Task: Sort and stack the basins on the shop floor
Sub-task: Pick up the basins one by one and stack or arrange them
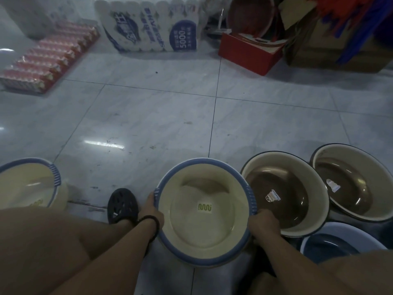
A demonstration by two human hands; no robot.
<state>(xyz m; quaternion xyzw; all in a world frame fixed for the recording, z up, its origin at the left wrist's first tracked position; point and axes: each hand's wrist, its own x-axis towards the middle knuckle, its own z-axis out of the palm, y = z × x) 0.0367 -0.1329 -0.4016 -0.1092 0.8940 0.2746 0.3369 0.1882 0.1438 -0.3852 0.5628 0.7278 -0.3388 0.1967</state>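
Observation:
A cream basin with a blue rim (203, 211) is held low in front of me, just above the floor. My left hand (152, 212) grips its left rim and my right hand (264, 223) grips its right rim. Another cream, blue-rimmed basin (27, 184) sits on the floor at the far left. To the right stand two cream basins with brown insides, one near (285, 194) and one farther right (353, 184). A white basin with a dark blue inside (331, 241) lies below them, partly hidden by my right knee.
My foot in a black sandal (122, 205) rests on the tiles left of the held basin. At the back are a red packet tray (49, 58), a white wrapped paper pack (148, 24), a red box (251, 52) and cardboard boxes (331, 43). Grey tiled floor (170, 116) lies between.

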